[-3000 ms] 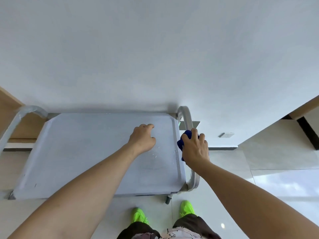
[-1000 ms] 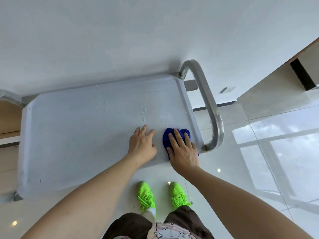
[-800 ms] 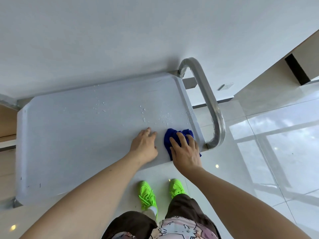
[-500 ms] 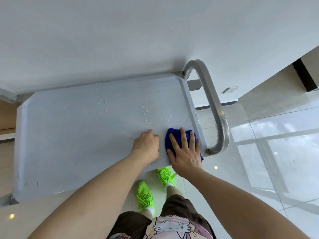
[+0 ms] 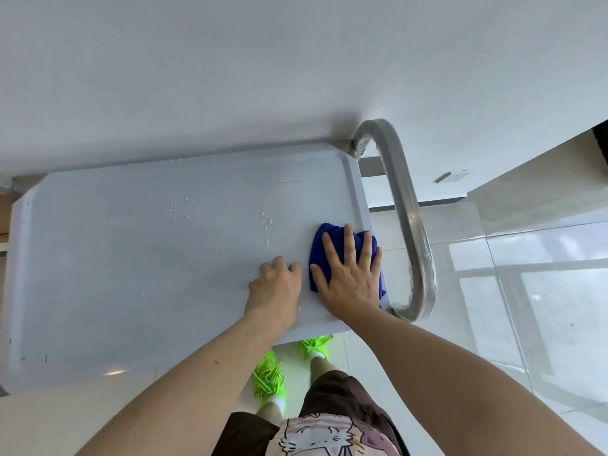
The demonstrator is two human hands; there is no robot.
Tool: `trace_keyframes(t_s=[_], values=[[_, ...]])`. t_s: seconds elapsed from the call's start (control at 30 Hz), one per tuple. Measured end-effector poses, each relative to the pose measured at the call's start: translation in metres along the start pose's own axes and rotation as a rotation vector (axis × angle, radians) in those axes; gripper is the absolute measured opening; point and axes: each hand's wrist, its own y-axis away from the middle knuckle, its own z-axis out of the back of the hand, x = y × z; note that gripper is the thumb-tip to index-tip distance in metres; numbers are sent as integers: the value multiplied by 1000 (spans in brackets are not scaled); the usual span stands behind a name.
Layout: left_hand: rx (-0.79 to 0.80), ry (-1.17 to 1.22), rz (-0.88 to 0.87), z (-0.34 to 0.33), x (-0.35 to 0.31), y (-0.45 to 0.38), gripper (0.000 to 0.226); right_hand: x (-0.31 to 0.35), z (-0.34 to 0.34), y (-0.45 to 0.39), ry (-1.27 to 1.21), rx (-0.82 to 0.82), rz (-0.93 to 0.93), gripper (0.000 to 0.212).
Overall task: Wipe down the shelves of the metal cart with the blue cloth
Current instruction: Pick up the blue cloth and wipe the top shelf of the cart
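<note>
— cloth first: where does the blue cloth (image 5: 332,245) sit?

— flat on the top shelf (image 5: 148,274) of the metal cart (image 5: 19,291), in the near right corner, just beside the raised rim and the tubular handle (image 5: 411,225). the right hand (image 5: 348,274) lies on it with fingers spread, palm pressing down, not closed around it.

— and the left hand (image 5: 276,287)?

— beside the cloth, fingers curled, knuckles resting on the bare shelf; it holds nothing and seems to brace the cart.

— how should the person wipe well from here?

— water droplets (image 5: 268,230) lie just beyond the cloth, and more (image 5: 179,205) further left toward the wall. likely best to keep the palm flat for even pressure and sweep in overlapping passes leftward, running into the rim corner so no water stays there. the bracing hand will need to move aside as the cloth comes through. lower shelves cannot be seen from here.
</note>
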Motion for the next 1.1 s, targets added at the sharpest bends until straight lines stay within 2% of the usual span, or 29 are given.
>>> trace_keyframes(t_s=[0.3, 0.5, 0.83, 1.1], values=[[-15, 46, -3, -5, 4, -2, 80, 10, 4, -61, -7, 23, -44, 70], [-5, 78, -1, -5, 5, -3, 81, 17, 14, -105, -5, 16, -66, 70], [4, 61, 30, -6, 4, -5, 83, 19, 27, -178, 17, -33, 32, 69], [-17, 54, 59, -8, 1, -3, 84, 17, 32, -181, -21, -38, 54, 68]])
